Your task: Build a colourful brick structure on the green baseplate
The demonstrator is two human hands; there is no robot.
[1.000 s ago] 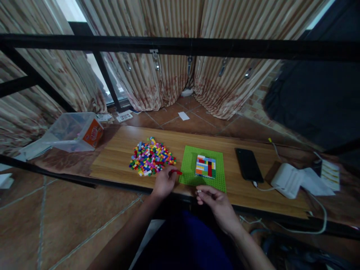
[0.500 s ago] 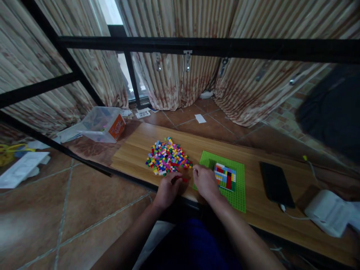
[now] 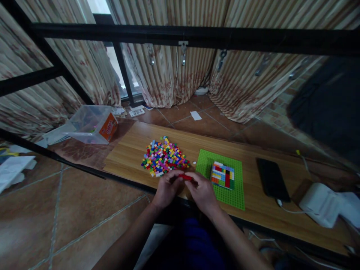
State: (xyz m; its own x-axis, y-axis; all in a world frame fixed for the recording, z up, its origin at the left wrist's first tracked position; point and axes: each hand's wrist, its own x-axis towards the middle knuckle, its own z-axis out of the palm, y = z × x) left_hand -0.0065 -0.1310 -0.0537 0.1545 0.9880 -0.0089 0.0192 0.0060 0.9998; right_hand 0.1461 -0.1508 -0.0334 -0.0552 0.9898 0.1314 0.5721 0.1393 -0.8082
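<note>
A red toy brick (image 3: 185, 177) spans the gap between my two hands over the table's near edge. My left hand (image 3: 167, 189) pinches its left end, and the fingers of my right hand (image 3: 201, 190) close on its right end. Just beyond my left hand lies a heap of small coloured bricks (image 3: 164, 156). To the right of my right hand, a green studded baseplate (image 3: 237, 195) rests on the table, bearing a block of multicoloured bricks (image 3: 223, 175). One small white brick (image 3: 194, 162) lies between the heap and the baseplate.
The wooden table (image 3: 126, 150) also carries a black phone (image 3: 272, 180) on a cable and a white device (image 3: 320, 204) at right. Past its left end stands a clear plastic bin (image 3: 90, 123) with an orange label. A black rail (image 3: 168, 35) crosses in front of the curtains.
My right hand has moved left from beside the baseplate and now grips the red brick with my left hand. A small white brick shows on the table. The view has shifted slightly.
</note>
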